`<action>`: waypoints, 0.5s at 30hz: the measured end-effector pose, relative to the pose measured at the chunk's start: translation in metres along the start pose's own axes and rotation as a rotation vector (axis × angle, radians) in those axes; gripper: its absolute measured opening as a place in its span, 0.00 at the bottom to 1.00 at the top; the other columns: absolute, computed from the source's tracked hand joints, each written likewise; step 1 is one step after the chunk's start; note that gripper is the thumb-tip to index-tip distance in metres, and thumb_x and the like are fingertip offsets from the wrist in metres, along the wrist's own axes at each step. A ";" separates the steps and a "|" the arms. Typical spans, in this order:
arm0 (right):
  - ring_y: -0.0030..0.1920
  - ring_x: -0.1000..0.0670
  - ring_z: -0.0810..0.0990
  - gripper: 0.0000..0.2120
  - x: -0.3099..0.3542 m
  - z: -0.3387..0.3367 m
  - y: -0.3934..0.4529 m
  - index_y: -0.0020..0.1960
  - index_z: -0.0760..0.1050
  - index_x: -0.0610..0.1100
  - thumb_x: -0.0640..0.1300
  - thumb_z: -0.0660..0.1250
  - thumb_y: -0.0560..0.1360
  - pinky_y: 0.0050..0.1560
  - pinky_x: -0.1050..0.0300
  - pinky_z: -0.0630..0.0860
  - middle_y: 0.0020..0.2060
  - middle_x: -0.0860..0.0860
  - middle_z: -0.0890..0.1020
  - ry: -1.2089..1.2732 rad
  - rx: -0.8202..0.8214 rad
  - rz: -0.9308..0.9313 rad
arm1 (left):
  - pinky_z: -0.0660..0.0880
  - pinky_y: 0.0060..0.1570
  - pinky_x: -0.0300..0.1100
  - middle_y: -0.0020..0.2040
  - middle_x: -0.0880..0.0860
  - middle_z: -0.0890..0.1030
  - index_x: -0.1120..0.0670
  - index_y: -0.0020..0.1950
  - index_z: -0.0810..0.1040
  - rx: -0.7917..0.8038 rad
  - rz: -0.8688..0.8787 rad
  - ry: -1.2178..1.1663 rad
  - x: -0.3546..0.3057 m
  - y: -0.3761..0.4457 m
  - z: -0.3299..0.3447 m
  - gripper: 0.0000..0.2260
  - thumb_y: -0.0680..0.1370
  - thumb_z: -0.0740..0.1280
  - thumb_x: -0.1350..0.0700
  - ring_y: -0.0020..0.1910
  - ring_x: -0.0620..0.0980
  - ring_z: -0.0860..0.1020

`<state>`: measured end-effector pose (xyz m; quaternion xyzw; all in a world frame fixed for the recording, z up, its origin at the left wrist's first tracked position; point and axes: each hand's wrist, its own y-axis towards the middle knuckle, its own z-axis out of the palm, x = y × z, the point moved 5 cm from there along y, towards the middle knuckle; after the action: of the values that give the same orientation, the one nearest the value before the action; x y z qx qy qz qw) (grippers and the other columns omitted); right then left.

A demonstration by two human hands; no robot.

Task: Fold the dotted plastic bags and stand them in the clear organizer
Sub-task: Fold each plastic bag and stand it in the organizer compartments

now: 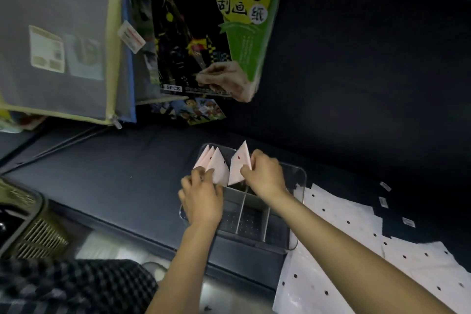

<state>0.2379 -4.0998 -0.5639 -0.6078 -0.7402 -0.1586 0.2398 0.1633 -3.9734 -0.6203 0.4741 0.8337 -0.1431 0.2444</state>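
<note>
A clear organizer [298,178] with several slots stands on the dark table. Folded pink-white triangular bags [215,164] stand upright in its far left end. My left hand [202,197] rests on their lower edges, fingers curled over them. My right hand [263,173] pinches another folded dotted triangle [239,163], held upright at the organizer's far side beside the others. Flat dotted plastic bags [344,216] lie spread to the right of the organizer.
Hanging packages fill the upper left: a green scratch-paper pack [216,25] and grey zip pouches [58,41]. A slatted basket [33,232] sits at the lower left. Small white labels [383,202] lie on the table at the right. Checked fabric [76,285] covers the bottom left.
</note>
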 end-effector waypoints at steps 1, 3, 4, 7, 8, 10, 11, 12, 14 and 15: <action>0.44 0.39 0.80 0.05 0.003 0.007 0.005 0.43 0.69 0.42 0.42 0.64 0.71 0.38 0.51 0.75 0.43 0.41 0.81 -0.070 0.003 -0.009 | 0.62 0.60 0.47 0.69 0.50 0.65 0.50 0.70 0.69 -0.012 0.002 -0.022 0.001 0.000 0.001 0.19 0.79 0.61 0.51 0.63 0.54 0.62; 0.48 0.39 0.79 0.08 0.006 0.022 0.013 0.49 0.72 0.40 0.42 0.63 0.72 0.38 0.55 0.71 0.47 0.41 0.81 -0.152 0.024 0.010 | 0.61 0.60 0.46 0.69 0.48 0.67 0.51 0.70 0.69 -0.046 0.003 -0.069 0.003 -0.002 0.002 0.19 0.79 0.62 0.51 0.63 0.52 0.62; 0.49 0.40 0.79 0.09 0.008 0.030 0.016 0.51 0.73 0.40 0.42 0.64 0.72 0.39 0.55 0.71 0.48 0.41 0.81 -0.172 0.041 0.022 | 0.61 0.59 0.46 0.69 0.48 0.68 0.52 0.70 0.70 -0.061 0.001 -0.093 0.005 -0.003 0.002 0.19 0.79 0.62 0.52 0.62 0.52 0.62; 0.49 0.41 0.80 0.09 0.015 0.052 0.021 0.51 0.73 0.42 0.44 0.63 0.73 0.38 0.56 0.70 0.48 0.43 0.81 -0.179 0.104 0.040 | 0.62 0.58 0.45 0.67 0.47 0.70 0.52 0.68 0.72 -0.079 -0.003 -0.176 0.012 -0.002 0.001 0.17 0.79 0.63 0.53 0.62 0.51 0.63; 0.49 0.41 0.80 0.08 0.016 0.057 0.023 0.50 0.72 0.43 0.46 0.63 0.74 0.38 0.56 0.69 0.48 0.43 0.81 -0.171 0.124 0.042 | 0.62 0.58 0.44 0.66 0.47 0.70 0.52 0.67 0.73 -0.090 -0.001 -0.205 0.012 -0.002 0.001 0.16 0.79 0.63 0.54 0.61 0.51 0.63; 0.50 0.41 0.79 0.11 0.018 0.068 0.024 0.47 0.71 0.45 0.53 0.61 0.75 0.41 0.55 0.71 0.48 0.43 0.81 -0.095 0.181 0.078 | 0.60 0.55 0.41 0.63 0.48 0.72 0.51 0.64 0.76 -0.132 -0.010 -0.274 0.014 -0.004 -0.001 0.14 0.78 0.64 0.56 0.59 0.49 0.63; 0.50 0.42 0.79 0.15 0.018 0.072 0.024 0.46 0.72 0.46 0.57 0.59 0.76 0.45 0.53 0.73 0.48 0.44 0.82 -0.022 0.218 0.109 | 0.59 0.55 0.40 0.61 0.48 0.73 0.51 0.61 0.77 -0.165 -0.018 -0.310 0.014 -0.005 -0.003 0.12 0.78 0.64 0.57 0.58 0.49 0.64; 0.51 0.43 0.79 0.20 0.018 0.076 0.024 0.46 0.73 0.46 0.62 0.55 0.76 0.50 0.51 0.74 0.47 0.45 0.82 0.055 0.254 0.140 | 0.59 0.54 0.40 0.59 0.49 0.73 0.51 0.59 0.78 -0.197 -0.029 -0.341 0.015 -0.006 -0.005 0.11 0.77 0.65 0.57 0.58 0.49 0.64; 0.50 0.44 0.79 0.26 0.018 0.080 0.024 0.45 0.76 0.46 0.64 0.50 0.78 0.56 0.49 0.74 0.45 0.46 0.82 0.140 0.314 0.145 | 0.61 0.53 0.41 0.56 0.50 0.74 0.52 0.55 0.78 -0.240 -0.036 -0.372 0.016 -0.007 -0.009 0.08 0.77 0.65 0.58 0.56 0.50 0.66; 0.51 0.44 0.79 0.26 0.018 0.080 0.022 0.47 0.77 0.45 0.62 0.49 0.79 0.57 0.48 0.73 0.46 0.46 0.82 0.149 0.345 0.126 | 0.61 0.53 0.41 0.55 0.51 0.74 0.52 0.54 0.78 -0.240 -0.029 -0.366 0.015 -0.006 -0.009 0.07 0.77 0.65 0.58 0.56 0.51 0.67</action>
<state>0.2440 -4.0381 -0.6222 -0.5894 -0.6971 -0.0587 0.4040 0.1489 -3.9616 -0.6204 0.3954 0.7932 -0.1299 0.4445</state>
